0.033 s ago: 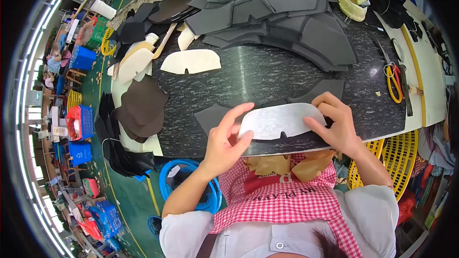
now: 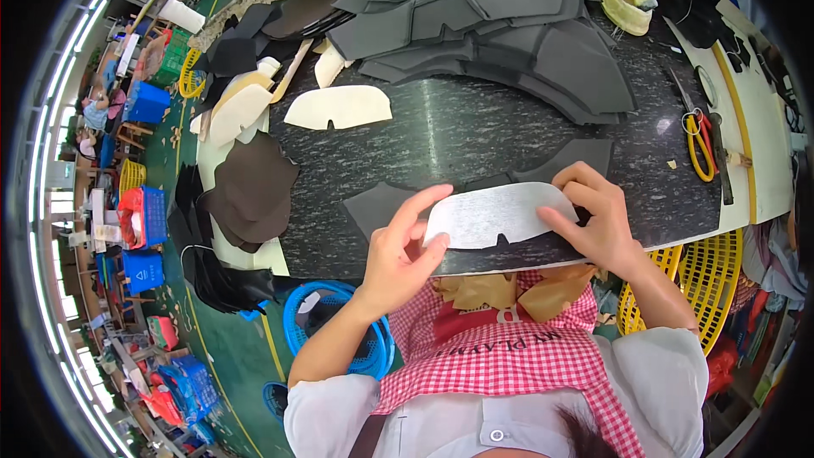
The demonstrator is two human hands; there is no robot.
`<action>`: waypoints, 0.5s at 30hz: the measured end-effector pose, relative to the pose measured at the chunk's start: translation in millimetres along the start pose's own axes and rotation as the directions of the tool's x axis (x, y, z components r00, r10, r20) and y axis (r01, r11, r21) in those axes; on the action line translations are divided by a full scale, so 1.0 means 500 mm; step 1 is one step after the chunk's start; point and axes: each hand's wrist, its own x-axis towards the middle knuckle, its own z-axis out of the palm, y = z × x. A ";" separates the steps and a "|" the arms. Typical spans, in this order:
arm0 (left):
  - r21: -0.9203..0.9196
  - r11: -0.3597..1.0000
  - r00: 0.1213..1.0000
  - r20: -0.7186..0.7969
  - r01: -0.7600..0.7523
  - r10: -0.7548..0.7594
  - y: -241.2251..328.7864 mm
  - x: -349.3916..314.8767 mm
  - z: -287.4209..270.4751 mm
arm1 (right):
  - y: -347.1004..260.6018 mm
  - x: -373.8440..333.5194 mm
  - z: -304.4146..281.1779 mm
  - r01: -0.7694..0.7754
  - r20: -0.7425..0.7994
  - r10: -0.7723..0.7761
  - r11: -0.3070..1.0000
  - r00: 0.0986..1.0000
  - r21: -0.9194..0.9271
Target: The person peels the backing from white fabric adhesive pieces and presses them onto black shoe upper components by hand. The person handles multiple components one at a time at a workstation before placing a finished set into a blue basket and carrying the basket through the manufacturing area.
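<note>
A white, round-cornered flat piece [image 2: 496, 214] with a small notch in its lower edge is held between my two hands at the table's near edge. At its left end my left hand [image 2: 398, 246] pinches it, thumb on the near corner and index finger stretched along the top. My right hand [image 2: 593, 220] grips the other end, thumb on the face and fingers bent over the edge. Under and behind it lies a dark grey foam-like panel [image 2: 373, 208], partly hidden. Farther off rests a similar cream notched piece [image 2: 339, 108].
Grey cut panels [image 2: 492, 25] are heaped at the back of the dark table [image 2: 339, 229]. Brown-black pieces [image 2: 252, 191] and cream pieces [image 2: 240, 114] lie left. Yellow-handled scissors [image 2: 699, 146] lie right. A blue basket [image 2: 373, 352] and a yellow basket [image 2: 712, 288] stand below the edge.
</note>
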 end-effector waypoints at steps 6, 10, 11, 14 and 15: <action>0.366 0.909 0.975 -0.014 -0.202 0.222 -0.025 0.016 0.018 | 0.005 0.023 0.014 0.125 -0.029 -0.134 0.972 0.991 -0.200; 0.688 0.588 0.864 0.115 -0.426 0.491 -0.020 0.012 -0.010 | -0.003 0.044 -0.001 0.247 0.071 -0.237 0.917 0.969 -0.312; 0.692 0.601 0.874 0.090 -0.399 0.477 -0.022 0.017 -0.025 | 0.011 0.052 -0.019 0.232 0.164 -0.183 0.899 0.969 -0.370; 0.715 0.651 0.931 0.000 -0.255 0.365 -0.017 0.047 -0.097 | 0.032 0.109 -0.066 0.137 0.320 0.020 0.876 0.947 -0.463; 0.702 0.634 0.886 -0.012 -0.323 0.464 -0.014 0.090 -0.125 | 0.031 0.153 -0.064 0.247 0.209 -0.173 0.878 0.962 -0.411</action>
